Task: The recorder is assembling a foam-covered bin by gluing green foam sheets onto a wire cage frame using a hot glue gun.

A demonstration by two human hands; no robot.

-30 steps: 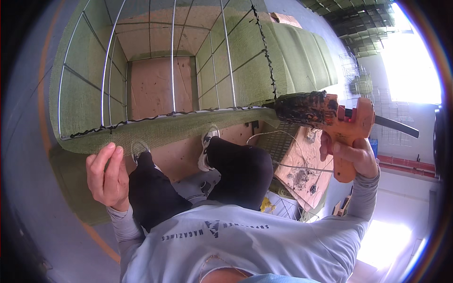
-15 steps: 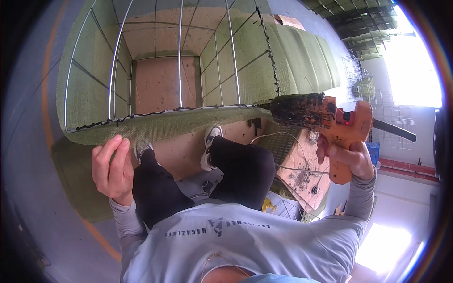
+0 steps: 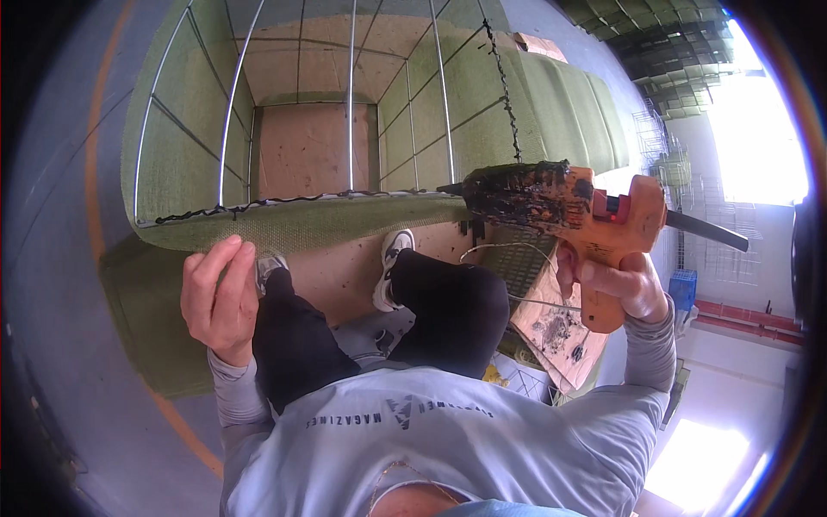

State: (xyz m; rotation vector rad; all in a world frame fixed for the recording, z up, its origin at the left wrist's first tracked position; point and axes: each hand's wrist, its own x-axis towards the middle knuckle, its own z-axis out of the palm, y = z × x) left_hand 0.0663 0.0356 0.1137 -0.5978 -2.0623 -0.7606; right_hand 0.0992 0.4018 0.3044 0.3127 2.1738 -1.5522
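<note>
Gripping an orange glue gun (image 3: 564,202) smeared with black, the person's right hand (image 3: 629,283) has its fingers wrapped round the handle. The gun is right of centre, its nozzle (image 3: 450,189) pointing left, with the tip at the front edge of a wire frame (image 3: 351,103); whether it touches cannot be told. A bumpy line of black glue (image 3: 276,202) runs along that edge, above green mesh (image 3: 336,226). The left hand (image 3: 220,302) is loosely curled, fingertips at the mesh's lower edge, though a pinch cannot be confirmed. Stained cardboard (image 3: 558,332) lies below the gun
</note>
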